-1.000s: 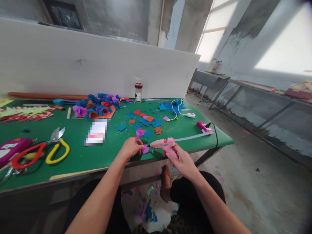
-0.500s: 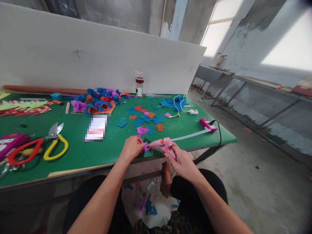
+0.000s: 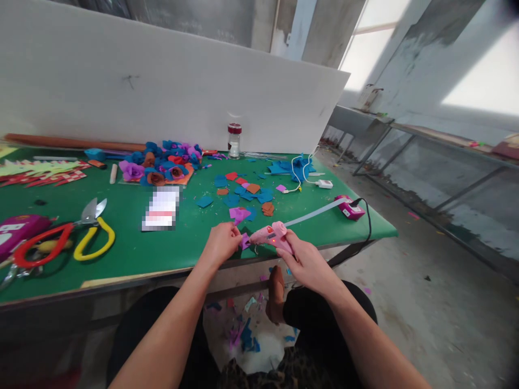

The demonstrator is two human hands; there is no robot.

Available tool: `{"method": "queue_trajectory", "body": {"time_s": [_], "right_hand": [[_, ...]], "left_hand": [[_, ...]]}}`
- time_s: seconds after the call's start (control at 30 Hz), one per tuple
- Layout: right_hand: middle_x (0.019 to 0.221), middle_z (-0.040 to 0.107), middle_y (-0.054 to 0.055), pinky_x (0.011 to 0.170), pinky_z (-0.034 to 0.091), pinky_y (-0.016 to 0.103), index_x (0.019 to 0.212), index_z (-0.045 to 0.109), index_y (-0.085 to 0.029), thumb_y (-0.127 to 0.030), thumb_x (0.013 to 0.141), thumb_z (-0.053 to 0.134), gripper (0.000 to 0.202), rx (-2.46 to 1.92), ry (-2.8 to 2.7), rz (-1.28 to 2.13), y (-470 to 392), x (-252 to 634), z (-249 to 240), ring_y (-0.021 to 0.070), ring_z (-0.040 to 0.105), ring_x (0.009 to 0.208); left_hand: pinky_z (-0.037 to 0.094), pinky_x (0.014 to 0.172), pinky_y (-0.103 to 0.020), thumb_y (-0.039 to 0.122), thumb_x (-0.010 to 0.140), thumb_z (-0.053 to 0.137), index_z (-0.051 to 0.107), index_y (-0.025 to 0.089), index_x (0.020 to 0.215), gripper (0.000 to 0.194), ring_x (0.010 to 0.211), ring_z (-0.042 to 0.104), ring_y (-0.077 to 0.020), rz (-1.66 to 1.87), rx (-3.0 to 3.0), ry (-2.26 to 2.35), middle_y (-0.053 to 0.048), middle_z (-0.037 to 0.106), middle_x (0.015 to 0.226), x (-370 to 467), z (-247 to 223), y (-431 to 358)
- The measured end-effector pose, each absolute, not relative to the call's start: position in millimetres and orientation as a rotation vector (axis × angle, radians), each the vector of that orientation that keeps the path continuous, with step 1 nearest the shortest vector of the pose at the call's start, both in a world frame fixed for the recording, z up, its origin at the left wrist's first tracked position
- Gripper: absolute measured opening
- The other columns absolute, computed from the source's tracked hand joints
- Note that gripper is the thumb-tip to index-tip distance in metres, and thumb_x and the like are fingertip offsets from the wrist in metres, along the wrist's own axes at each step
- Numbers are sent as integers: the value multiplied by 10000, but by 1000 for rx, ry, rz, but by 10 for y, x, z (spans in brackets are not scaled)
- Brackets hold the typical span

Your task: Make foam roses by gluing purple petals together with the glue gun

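Observation:
My left hand point(image 3: 223, 242) pinches a small purple paper piece point(image 3: 245, 241) at the table's front edge. My right hand point(image 3: 305, 260) is wrapped round the handle of a pink glue gun point(image 3: 272, 236), whose small light glows red. The gun's nozzle points left and meets, or nearly meets, the purple piece; I cannot tell if they touch. A long pale glue stick point(image 3: 314, 212) sticks out of the gun's back toward the right. Just beyond my left hand lies a larger purple paper piece point(image 3: 239, 215), with blue, red and brown paper petals point(image 3: 253, 188) scattered behind it.
On the green table point(image 3: 154, 256) are red-and-yellow-handled scissors point(image 3: 95, 210), a blurred white card or phone point(image 3: 161, 209), a pile of paper flowers point(image 3: 162, 165), a jar point(image 3: 234, 141), a white cable point(image 3: 298, 173) and a magenta box point(image 3: 349, 208) with a black cord. A white board point(image 3: 170, 97) stands behind.
The view has shifted slightly. My hands hold nearly the same pose, with the glue gun's nozzle still at the purple paper piece.

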State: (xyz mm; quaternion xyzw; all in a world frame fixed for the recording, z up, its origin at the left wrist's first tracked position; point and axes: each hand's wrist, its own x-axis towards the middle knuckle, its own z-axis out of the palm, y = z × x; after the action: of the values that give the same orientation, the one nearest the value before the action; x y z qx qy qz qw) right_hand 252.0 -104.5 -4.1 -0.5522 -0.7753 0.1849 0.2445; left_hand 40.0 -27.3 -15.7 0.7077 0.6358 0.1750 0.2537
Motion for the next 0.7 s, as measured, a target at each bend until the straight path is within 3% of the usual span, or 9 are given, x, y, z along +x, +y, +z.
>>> {"method": "queue_trajectory", "body": {"time_s": [0.7], "right_hand": [[952, 679, 88, 695, 409, 289, 1167, 481, -171, -266, 951, 427, 242, -1528, -2172, 467, -1043, 2501, -31, 238, 638, 817]], "left_hand": [[348, 554, -249, 245, 762, 580, 618, 178, 624, 157, 575, 598, -157, 486, 1947, 1700, -16, 661, 563, 384, -188, -266]]}}
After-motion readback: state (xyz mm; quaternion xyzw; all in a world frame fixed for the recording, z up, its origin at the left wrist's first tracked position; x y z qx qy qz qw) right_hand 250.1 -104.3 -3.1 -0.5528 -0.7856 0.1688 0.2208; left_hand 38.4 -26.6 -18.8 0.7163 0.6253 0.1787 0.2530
